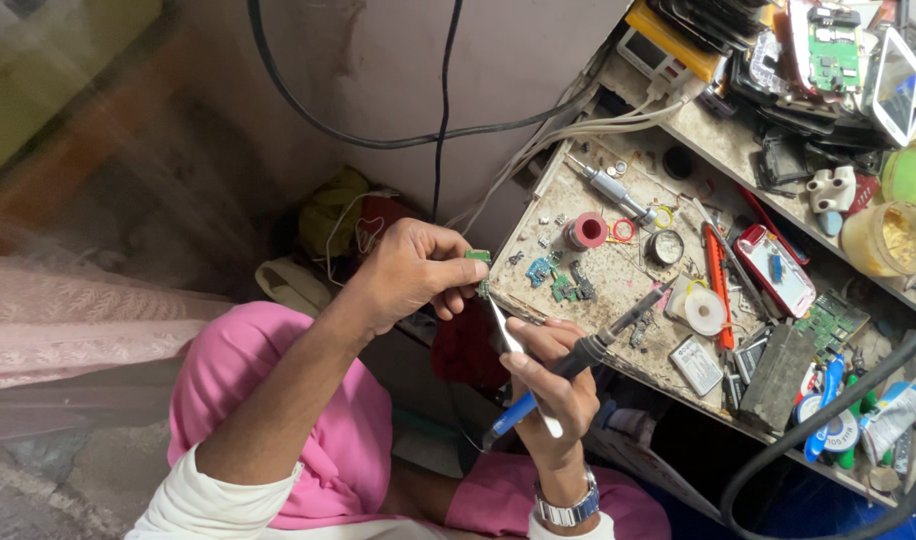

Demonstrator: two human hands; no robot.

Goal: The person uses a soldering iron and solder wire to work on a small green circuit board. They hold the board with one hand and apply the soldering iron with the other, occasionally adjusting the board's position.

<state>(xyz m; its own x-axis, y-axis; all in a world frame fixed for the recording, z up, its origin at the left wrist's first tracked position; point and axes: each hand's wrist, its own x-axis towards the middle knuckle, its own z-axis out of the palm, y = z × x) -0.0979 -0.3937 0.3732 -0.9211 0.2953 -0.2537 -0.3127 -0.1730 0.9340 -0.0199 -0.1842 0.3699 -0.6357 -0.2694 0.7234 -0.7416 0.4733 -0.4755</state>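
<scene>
My left hand (413, 272) pinches a small green circuit board piece (478, 257) between thumb and fingers, just off the near edge of the workbench (618, 300). My right hand (550, 380) grips a soldering iron (588, 350) with a black barrel and blue handle, its tip pointing up and right over the bench. The same hand also holds metal tweezers (506, 335), whose points reach up to the green piece.
The bench holds several small board scraps (558, 280), a red tape roll (586, 231), a solder coil (705, 311), a screwdriver (610, 186), an orange cutter (717, 280) and a red phone (775, 270). A shelf behind carries phone parts and yellow tubs (890, 238). Cables (378, 135) hang along the wall.
</scene>
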